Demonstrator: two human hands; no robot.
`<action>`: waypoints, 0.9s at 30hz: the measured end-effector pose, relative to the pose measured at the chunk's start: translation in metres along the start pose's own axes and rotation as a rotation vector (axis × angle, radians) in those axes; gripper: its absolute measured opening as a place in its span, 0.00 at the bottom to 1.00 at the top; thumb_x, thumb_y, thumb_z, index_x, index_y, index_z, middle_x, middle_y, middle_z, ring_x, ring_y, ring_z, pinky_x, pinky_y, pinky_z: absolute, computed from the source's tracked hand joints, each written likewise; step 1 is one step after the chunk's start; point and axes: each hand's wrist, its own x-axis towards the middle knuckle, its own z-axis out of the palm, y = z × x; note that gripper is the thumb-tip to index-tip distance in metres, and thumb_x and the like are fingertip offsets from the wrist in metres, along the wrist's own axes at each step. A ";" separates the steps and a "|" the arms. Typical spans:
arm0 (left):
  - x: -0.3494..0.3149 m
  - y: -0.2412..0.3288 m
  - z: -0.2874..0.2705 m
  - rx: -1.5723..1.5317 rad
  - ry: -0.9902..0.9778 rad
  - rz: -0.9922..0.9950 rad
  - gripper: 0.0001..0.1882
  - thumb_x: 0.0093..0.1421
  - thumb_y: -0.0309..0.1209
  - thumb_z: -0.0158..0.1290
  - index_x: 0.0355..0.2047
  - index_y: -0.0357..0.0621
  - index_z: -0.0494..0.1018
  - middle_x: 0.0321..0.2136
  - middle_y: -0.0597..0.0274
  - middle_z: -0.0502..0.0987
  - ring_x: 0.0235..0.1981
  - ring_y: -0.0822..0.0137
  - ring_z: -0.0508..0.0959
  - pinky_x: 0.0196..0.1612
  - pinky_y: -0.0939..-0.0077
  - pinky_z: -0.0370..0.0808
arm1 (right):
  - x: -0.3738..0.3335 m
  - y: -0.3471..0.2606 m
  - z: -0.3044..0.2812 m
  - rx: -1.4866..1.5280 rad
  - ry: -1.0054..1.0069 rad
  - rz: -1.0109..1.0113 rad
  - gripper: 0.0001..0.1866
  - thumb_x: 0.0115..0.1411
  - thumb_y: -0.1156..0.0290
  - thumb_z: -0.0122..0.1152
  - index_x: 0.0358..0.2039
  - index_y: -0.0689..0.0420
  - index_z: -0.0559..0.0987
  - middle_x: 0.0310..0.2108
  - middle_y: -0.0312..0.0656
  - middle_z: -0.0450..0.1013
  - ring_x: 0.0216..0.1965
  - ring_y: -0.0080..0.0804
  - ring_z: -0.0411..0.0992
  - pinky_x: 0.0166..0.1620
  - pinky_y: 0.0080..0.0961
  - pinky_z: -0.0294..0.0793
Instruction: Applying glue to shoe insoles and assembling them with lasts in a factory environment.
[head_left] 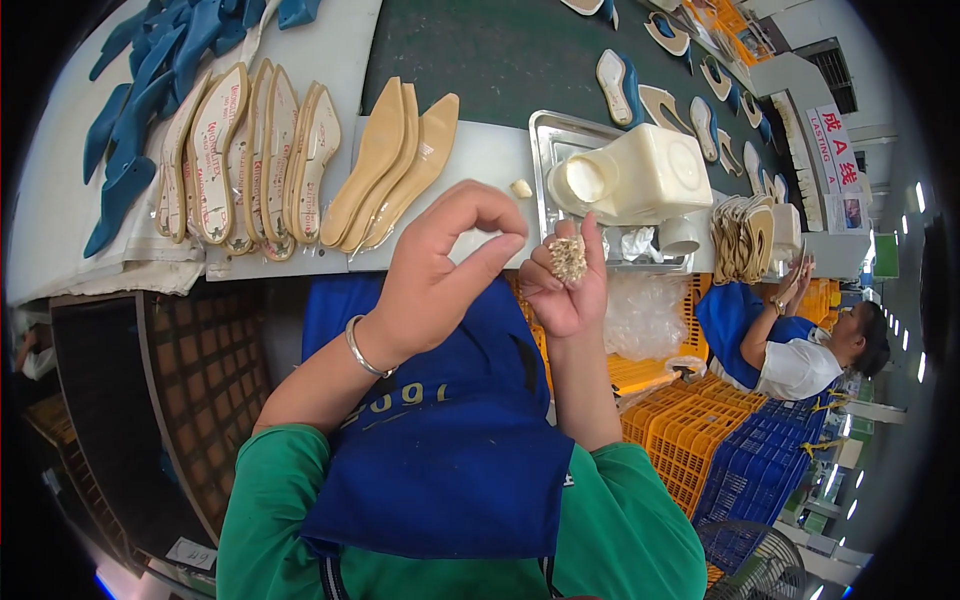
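Blue lasts spill off the top edge. Left hand curls, thumb near fingertips; any pinch, I can't tell. Right hand wraps a brush, handle hidden. Beside it, a tray carries a jug, contents unclear.

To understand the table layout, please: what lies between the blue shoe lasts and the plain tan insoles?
In the head view, a row of insoles with red print lies between them.
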 end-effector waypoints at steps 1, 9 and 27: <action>0.004 0.003 0.001 0.180 0.059 0.181 0.04 0.60 0.23 0.53 0.35 0.38 0.75 0.32 0.60 0.74 0.32 0.69 0.74 0.36 0.79 0.68 | 0.000 0.002 0.000 -0.037 0.022 -0.009 0.23 0.69 0.51 0.44 0.23 0.52 0.72 0.09 0.25 0.61 0.10 0.13 0.58 0.18 0.16 0.62; 0.011 0.019 -0.015 0.678 -0.094 0.378 0.09 0.47 0.22 0.61 0.31 0.45 0.80 0.32 0.63 0.72 0.44 0.58 0.72 0.53 0.60 0.66 | 0.001 0.008 0.003 -0.123 0.095 -0.004 0.24 0.70 0.51 0.42 0.23 0.53 0.70 0.09 0.26 0.60 0.09 0.14 0.57 0.16 0.13 0.63; 0.009 0.011 -0.016 0.903 -0.192 0.361 0.06 0.45 0.24 0.59 0.24 0.46 0.74 0.30 0.68 0.71 0.46 0.60 0.73 0.60 0.43 0.55 | -0.012 0.002 -0.002 -0.289 0.020 -0.214 0.15 0.68 0.57 0.52 0.34 0.56 0.73 0.14 0.29 0.63 0.13 0.14 0.56 0.20 0.15 0.55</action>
